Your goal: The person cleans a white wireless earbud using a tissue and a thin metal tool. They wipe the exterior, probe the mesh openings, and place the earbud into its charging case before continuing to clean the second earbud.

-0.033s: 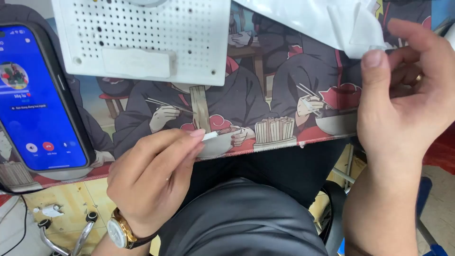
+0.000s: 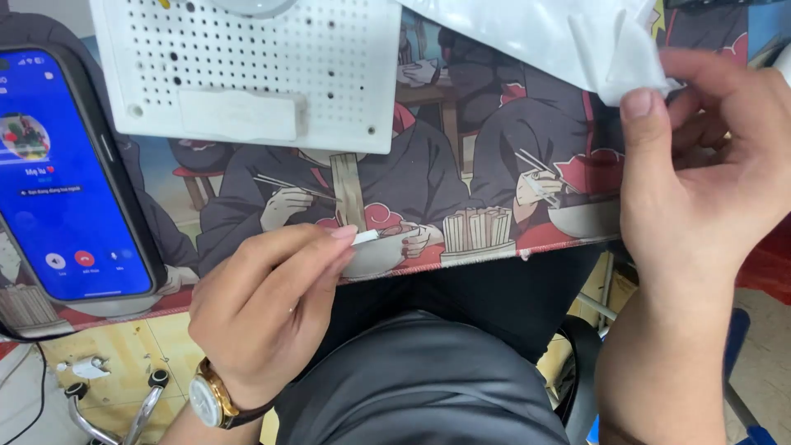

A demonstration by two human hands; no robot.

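My left hand [image 2: 272, 305] is closed around a small white stick [image 2: 367, 236], whose tip pokes out past my fingers at the front edge of the desk mat [image 2: 461, 189]. A gold wristwatch [image 2: 210, 400] sits on that wrist. At the upper right, my right hand [image 2: 700, 189] pinches a corner of a white plastic sheet [image 2: 560, 33] between thumb and fingers. A white perforated plastic panel [image 2: 247, 66] lies on the mat above my left hand, not touched by either hand.
A phone [image 2: 66, 181] with a blue call screen stands at the left on the mat. The mat shows cartoon figures in dark robes. Below are my lap in dark trousers [image 2: 428, 379], a chair base [image 2: 115, 404] and yellow floor.
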